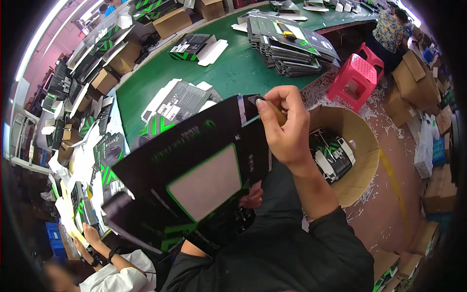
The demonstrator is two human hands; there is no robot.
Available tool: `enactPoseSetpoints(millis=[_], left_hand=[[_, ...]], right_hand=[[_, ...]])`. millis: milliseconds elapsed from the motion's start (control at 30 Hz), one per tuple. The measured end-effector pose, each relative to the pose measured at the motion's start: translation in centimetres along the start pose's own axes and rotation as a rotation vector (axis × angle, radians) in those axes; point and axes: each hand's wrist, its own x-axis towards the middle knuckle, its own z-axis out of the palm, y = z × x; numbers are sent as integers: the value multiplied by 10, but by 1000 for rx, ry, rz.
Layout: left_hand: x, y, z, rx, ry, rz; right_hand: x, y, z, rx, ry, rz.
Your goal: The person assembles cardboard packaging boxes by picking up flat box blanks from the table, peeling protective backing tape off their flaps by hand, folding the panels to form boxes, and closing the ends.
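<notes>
Fingers of the right hand [287, 129] are pinched shut around a small yellow-handled tool [279, 115], its tip pressed at the top corner of a flat black cardboard package with green trim and a pale window panel [194, 170]. That package sits tilted in front of the person, spreading down and to the left of the grip. The left hand [251, 196] is mostly hidden under the package's lower edge; only a few reddish fingers peek out below the right-hand grip, touching the card from beneath, and I cannot tell how firmly they clasp it.

Just to the right of the grip stands an open round brown cardboard drum [362, 160], with black, green and white pieces lying inside it. Beyond the grip, farther from the person, a green desk [238, 73] carries a tall stack of flattened black-and-green cartons [287, 44] and a few loose black packages with white flaps [180, 102]. A pink plastic stool [355, 78] stands on the floor past the drum, among shredded paper scraps. Well to the upper right a person in a patterned shirt [389, 29] sits by brown boxes. Down and left of the grip, another person's hands in white sleeves [92, 243] work over more black-and-green packaging.
</notes>
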Motion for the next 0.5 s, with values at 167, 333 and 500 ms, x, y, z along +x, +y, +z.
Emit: enactPoseSetpoints(millis=[167,333,500], left_hand=[[-10,-7,-15,-33,5,27],[-16,-8,-26,-46,0,47],[-21,-13,-33,-60,-7,54]], right_hand=[[-4,-4,-4,-116,-103,-105],[-5,0,-18,-147,-134,-536],[-10,-14,-33,-66,-239,-429]])
